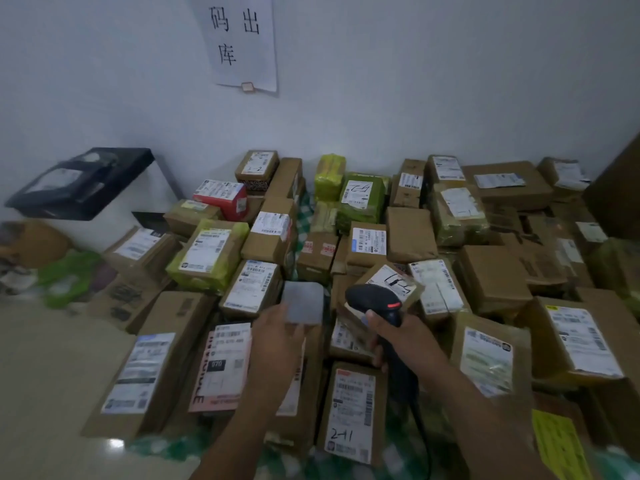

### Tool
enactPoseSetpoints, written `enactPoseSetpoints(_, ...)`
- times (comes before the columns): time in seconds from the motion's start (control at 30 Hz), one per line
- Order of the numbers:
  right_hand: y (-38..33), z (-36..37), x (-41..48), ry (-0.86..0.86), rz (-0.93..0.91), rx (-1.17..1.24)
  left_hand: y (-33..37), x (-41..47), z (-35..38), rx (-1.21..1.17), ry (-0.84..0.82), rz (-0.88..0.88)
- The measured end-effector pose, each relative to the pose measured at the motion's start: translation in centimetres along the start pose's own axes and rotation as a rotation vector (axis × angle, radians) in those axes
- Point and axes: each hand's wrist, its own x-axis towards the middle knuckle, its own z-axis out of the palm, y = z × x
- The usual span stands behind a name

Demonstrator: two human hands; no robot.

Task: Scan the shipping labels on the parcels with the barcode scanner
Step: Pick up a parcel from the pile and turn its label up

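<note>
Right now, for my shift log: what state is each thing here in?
barcode scanner, gripped in the right hand, nose pointing forward.
grey packet, held up by the left hand.
parcel marked 2-41, sealed, label facing up.
paper sign, stuck on the wall.

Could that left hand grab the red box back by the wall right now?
Probably not: the left hand is holding a grey packet, and the red box lies beyond several parcels.
</note>
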Motion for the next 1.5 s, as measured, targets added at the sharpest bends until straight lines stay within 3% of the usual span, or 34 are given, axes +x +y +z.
enactPoseSetpoints(0.2, 2.2, 5.8, -0.4, -0.149, 0.018, 0.028, -5.7, -3.8, -1.7, 0.013, -0.127, -0.242)
enactPoseSetpoints(0.33, 4.1, 8.0, -0.7, -0.141, 0.052, -0.021, -5.6, -5.4, -2.8, -0.07, -0.213, -0.21)
enactPoseSetpoints(0.57, 1.7, 8.2, -1.3, 0.083, -0.034, 0.155, -3.2, -6.0, -6.2, -0.582, -0.133, -0.203)
enactPoseSetpoints(0.73, -1.0, 7.8, -1.7, 0.207, -0.029, 0.249, -2.6, -4.5, -8.4, -0.863, -0.325, -0.226)
enactPoseSetpoints(0.87, -2.7, 7.8, -2.4, 0.192, -0.09, 0.257, -3.4, -3.3, -9.2, -0.99, -0.361, -0.272)
enactPoseSetpoints(1.07, -5.5, 7.4, -4.3, 0.062, -0.188, 0.165, -4.6, -1.0, -10.7, -0.82, -0.182, -0.225)
enactPoseSetpoints(1.27, -6.8, 7.6, -5.1, -0.11, -0.215, -0.138, -6.5, 0.9, -12.7, -0.675, 0.049, -0.215)
enactPoseSetpoints(1.5, -6.9, 8.6, -5.0, -0.176, -0.221, -0.127, -9.4, 2.4, -12.9, -0.612, 0.097, -0.246)
